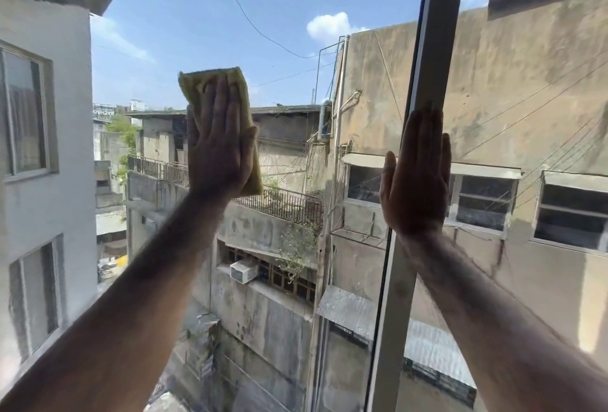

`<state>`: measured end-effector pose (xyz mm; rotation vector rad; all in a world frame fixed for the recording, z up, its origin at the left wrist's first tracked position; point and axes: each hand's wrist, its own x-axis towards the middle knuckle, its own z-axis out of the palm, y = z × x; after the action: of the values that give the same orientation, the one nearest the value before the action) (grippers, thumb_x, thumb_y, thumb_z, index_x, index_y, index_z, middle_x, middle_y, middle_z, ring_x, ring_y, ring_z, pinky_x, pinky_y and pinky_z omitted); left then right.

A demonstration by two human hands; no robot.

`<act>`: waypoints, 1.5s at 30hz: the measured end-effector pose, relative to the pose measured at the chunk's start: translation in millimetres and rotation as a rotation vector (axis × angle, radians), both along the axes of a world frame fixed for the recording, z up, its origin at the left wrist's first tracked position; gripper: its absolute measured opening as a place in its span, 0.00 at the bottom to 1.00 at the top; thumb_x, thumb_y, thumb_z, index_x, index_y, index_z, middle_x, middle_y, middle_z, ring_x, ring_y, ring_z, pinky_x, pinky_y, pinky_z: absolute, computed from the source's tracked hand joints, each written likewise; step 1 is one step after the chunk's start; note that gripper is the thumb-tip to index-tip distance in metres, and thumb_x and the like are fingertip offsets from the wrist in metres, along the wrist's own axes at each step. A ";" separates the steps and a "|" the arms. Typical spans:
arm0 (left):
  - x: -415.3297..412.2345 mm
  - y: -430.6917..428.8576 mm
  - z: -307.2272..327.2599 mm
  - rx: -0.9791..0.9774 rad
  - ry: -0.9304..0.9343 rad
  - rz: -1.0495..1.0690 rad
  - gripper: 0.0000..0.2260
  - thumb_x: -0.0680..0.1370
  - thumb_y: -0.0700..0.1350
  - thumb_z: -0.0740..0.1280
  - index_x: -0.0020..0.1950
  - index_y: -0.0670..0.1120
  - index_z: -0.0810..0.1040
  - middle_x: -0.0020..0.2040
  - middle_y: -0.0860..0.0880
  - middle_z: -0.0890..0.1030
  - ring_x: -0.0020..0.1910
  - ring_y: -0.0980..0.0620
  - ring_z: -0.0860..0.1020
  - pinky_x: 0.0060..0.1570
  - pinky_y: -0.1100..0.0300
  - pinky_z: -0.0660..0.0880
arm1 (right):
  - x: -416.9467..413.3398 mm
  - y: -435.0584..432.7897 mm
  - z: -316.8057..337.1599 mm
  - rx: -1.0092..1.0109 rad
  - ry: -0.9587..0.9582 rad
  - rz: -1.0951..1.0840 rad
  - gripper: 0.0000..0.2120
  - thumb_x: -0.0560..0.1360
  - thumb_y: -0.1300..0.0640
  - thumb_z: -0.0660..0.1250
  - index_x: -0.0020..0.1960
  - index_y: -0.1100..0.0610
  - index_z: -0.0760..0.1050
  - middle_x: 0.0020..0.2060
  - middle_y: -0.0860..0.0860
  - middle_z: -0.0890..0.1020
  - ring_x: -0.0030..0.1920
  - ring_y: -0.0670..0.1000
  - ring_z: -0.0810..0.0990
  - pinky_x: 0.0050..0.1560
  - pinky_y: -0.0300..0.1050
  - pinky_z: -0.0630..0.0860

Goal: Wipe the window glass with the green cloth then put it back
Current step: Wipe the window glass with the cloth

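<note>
The folded yellow-green cloth [210, 82] lies flat against the window glass [283, 16], left of centre. My left hand [218, 148] presses on it with flat fingers pointing up, covering its lower half. My right hand [418, 174] rests flat and spread on the grey vertical window frame [437, 33] and the pane beside it, holding nothing. Both forearms reach up from the bottom corners.
Through the glass I see weathered concrete buildings, a white building at left, cables, an air conditioner unit [243, 271] far below and blue sky. A second pane [526, 82] lies right of the frame bar.
</note>
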<state>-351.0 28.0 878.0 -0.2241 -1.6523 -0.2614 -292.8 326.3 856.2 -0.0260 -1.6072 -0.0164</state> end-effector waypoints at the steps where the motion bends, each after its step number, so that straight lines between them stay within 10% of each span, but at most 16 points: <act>1: 3.3 10.4 9.8 0.145 -0.007 -0.003 0.29 0.88 0.54 0.53 0.85 0.43 0.52 0.86 0.42 0.55 0.86 0.43 0.53 0.83 0.37 0.56 | -0.3 0.2 0.0 0.000 0.006 -0.004 0.30 0.88 0.54 0.52 0.86 0.64 0.50 0.86 0.61 0.54 0.87 0.59 0.53 0.87 0.59 0.56; 5: 6.8 69.2 11.0 0.247 0.003 -0.055 0.30 0.87 0.57 0.53 0.84 0.40 0.54 0.85 0.40 0.56 0.85 0.41 0.54 0.83 0.37 0.56 | -0.9 1.1 -0.4 0.000 0.012 -0.005 0.29 0.88 0.54 0.53 0.86 0.64 0.51 0.86 0.61 0.55 0.87 0.59 0.53 0.86 0.59 0.56; 11: -1.6 11.0 -75.3 -0.761 0.027 -0.039 0.29 0.87 0.54 0.57 0.85 0.44 0.54 0.86 0.43 0.56 0.86 0.43 0.54 0.85 0.40 0.51 | 0.2 1.4 -0.1 0.008 0.016 0.009 0.29 0.88 0.54 0.52 0.86 0.64 0.51 0.86 0.61 0.55 0.87 0.59 0.53 0.86 0.59 0.57; 19: 12.0 15.4 15.7 0.311 -0.024 -0.032 0.28 0.87 0.52 0.53 0.84 0.38 0.55 0.85 0.39 0.57 0.85 0.40 0.54 0.84 0.41 0.56 | -1.3 1.6 -0.5 0.007 0.022 0.014 0.30 0.88 0.53 0.53 0.86 0.64 0.51 0.86 0.61 0.55 0.87 0.59 0.53 0.86 0.60 0.57; 26: 21.0 136.6 -24.7 -0.568 0.050 -0.122 0.29 0.86 0.53 0.58 0.84 0.43 0.56 0.85 0.42 0.59 0.85 0.42 0.56 0.81 0.38 0.59 | 1.2 1.6 0.4 0.007 0.031 -0.001 0.29 0.88 0.53 0.52 0.85 0.64 0.53 0.86 0.61 0.57 0.87 0.59 0.55 0.85 0.60 0.59; 37: 16.7 31.7 -8.9 0.168 -0.095 0.027 0.30 0.88 0.55 0.51 0.84 0.40 0.52 0.86 0.40 0.55 0.86 0.42 0.52 0.84 0.40 0.55 | 1.0 -0.1 -1.4 -0.009 0.028 0.034 0.30 0.89 0.49 0.50 0.86 0.63 0.50 0.86 0.61 0.55 0.87 0.58 0.54 0.86 0.59 0.57; 45: 15.5 86.6 -46.6 -0.499 -0.014 -0.030 0.31 0.87 0.57 0.56 0.85 0.42 0.53 0.86 0.41 0.55 0.86 0.43 0.51 0.82 0.37 0.57 | 2.8 1.9 -1.4 0.008 0.018 0.005 0.30 0.89 0.50 0.52 0.86 0.64 0.51 0.86 0.61 0.55 0.87 0.59 0.54 0.87 0.59 0.56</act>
<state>-335.5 114.6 831.4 -0.6233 -1.7075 0.1329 -290.0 328.2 854.9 -0.0159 -1.5892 -0.0190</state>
